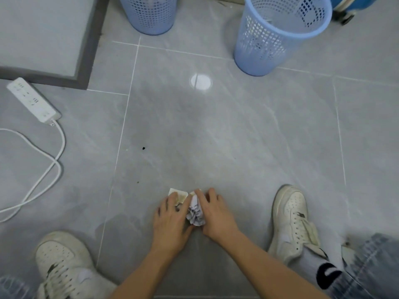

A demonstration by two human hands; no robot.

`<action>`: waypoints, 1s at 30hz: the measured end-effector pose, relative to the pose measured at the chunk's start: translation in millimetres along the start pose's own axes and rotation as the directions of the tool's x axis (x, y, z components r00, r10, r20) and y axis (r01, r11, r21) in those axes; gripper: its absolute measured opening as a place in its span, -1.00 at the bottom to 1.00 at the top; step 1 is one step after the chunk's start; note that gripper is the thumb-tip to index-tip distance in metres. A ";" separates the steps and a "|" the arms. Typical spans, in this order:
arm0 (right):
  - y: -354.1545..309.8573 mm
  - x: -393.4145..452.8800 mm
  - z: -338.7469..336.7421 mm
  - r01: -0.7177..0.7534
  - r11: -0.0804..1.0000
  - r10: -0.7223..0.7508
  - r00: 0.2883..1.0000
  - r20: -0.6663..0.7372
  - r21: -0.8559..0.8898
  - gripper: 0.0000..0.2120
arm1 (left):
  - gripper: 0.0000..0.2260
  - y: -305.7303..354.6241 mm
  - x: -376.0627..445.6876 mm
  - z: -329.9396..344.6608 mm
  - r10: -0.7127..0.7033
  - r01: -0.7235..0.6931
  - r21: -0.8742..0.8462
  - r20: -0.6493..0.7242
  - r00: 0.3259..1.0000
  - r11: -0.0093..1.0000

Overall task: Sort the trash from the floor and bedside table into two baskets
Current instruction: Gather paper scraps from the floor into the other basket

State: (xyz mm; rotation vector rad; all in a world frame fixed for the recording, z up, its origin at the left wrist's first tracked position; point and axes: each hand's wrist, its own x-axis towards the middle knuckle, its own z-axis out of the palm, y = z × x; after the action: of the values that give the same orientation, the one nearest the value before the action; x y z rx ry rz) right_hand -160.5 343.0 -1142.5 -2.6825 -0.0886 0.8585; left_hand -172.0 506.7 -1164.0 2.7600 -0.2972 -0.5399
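Both hands are down on the grey tiled floor (pixel 216 137) at the near centre, between the person's two white shoes. The left hand (pixel 172 221) lies with its fingers (pixel 170 200) spread flat over a small pale wrapper (pixel 177 194), pressing it to the tile; only its far edge and a tan printed corner show, so its full outline cannot be told. The right hand (pixel 216 216) is cupped against a crumpled paper wad (pixel 195 214), white with grey print, which sits between the two hands and touches both; its fingers are curved narrowly along the wad's far-right side, but a completed hold cannot be confirmed. Assessment: both items appear very light and soft. The wad should compress under any pinch and will not break, so it may be taken anywhere around its bulk, best by closing fingers and thumb across its middle. The wrapper is thin and flat on a glossy tile and may slide rather than lift; the exposed far edge or a corner is the likely place to get a fingertip under. Two blue lattice baskets stand at the far side, well apart from the hands: one at far centre-left (pixel 149 16), one at far right (pixel 278 35). A white power strip (pixel 33 100) with its cable lies at the left, clear of the work.
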 end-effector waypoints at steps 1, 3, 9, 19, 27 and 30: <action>1.8 5.5 -1.4 0.014 1.000 -0.014 1.000 -0.010 -0.003 -0.23 | -0.20 1.1 5.9 -1.5 0.034 -0.034 -0.017 -0.024 0.999 0.999; 5.0 15.0 -5.9 0.022 1.000 -0.022 1.000 -0.020 0.009 -0.32 | -0.25 2.3 17.6 -3.8 0.085 -0.087 -0.049 -0.040 0.996 0.995; 16.0 44.8 -13.1 0.048 0.997 -0.045 0.997 -0.066 0.053 -0.62 | -0.49 0.1 49.4 -11.4 0.159 -0.161 -0.132 -0.028 0.987 0.978; 27.4 50.2 -29.3 0.029 0.991 -0.012 0.991 -0.130 0.130 -0.89 | -0.60 -14.8 74.3 -25.4 0.227 -0.226 -0.049 -0.002 0.974 0.973; 46.1 47.3 -39.4 -0.036 0.974 0.062 0.992 -0.109 0.225 -0.78 | -0.62 -10.8 76.5 -19.4 0.249 -0.256 -0.047 -0.114 0.962 0.966; 56.0 46.1 -43.1 -0.107 0.945 0.146 0.984 -0.104 0.308 -0.82 | -0.74 -11.0 76.1 -26.2 0.201 -0.217 -0.106 -0.147 0.969 0.970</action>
State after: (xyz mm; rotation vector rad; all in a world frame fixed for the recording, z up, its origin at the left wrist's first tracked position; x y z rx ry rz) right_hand -100.3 285.0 -1153.0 -2.4638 0.2295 0.6743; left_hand -91.0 504.0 -1169.9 2.5917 -0.4997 -0.3043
